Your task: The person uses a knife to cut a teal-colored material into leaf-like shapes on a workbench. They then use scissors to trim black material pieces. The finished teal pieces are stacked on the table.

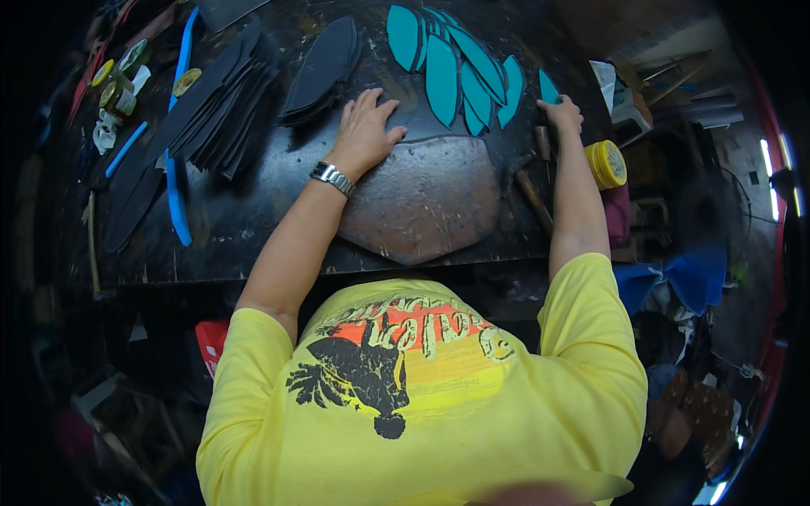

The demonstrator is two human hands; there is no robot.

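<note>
My left hand [367, 126], a metal watch at its wrist, lies with fingers apart at the upper left corner of a worn brown slab [422, 198]. Just beyond its fingertips is a stack of black pointed-oval pieces [322, 69]. At the right of the table my right hand [564, 115] pinches the lower end of a teal leaf-shaped piece [548, 86]. Between the hands, farther back, several dark-edged teal pieces [442, 80] lie in an overlapping pile. A hammer [535, 201] with a wooden handle rests between the slab and my right forearm.
A fanned heap of long black pieces [224, 101] covers the left of the dark table [253, 244]. Blue strips [177, 207] and small jars [118, 93] lie around it. A yellow-lidded jar [609, 164] stands right of my right forearm. A short-handled tool [542, 143] lies near my right wrist.
</note>
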